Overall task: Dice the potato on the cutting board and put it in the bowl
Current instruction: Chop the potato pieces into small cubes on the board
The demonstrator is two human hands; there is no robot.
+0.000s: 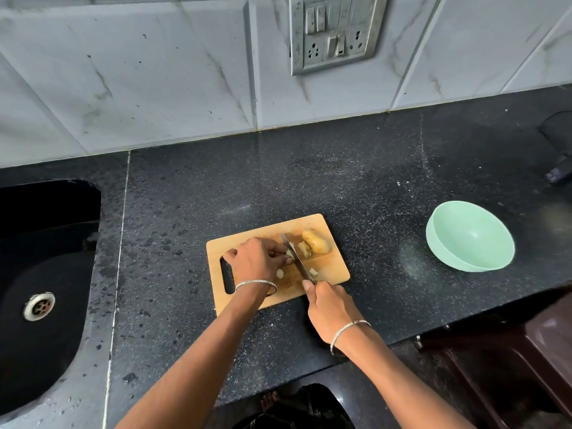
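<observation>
One potato [317,243], knife [297,258], cutting board [334,267] and bowl [470,239], plus two loose cubes [280,273], are counted. The yellow-brown, part-cut potato is laid just beyond the right hand [329,308], which is clamped on the knife. A pale piece [290,252] is pinched by the left hand [257,261]. The mint bowl, well right of both hands, is shown bare inside.

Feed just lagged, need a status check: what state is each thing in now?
Potato: partly cut, large piece left on cutting board.
Diced pieces: few, loose on board.
Knife: blade down on board.
Bowl: upright, empty.
Left hand: pinches a potato piece.
Right hand: grips knife handle.
</observation>
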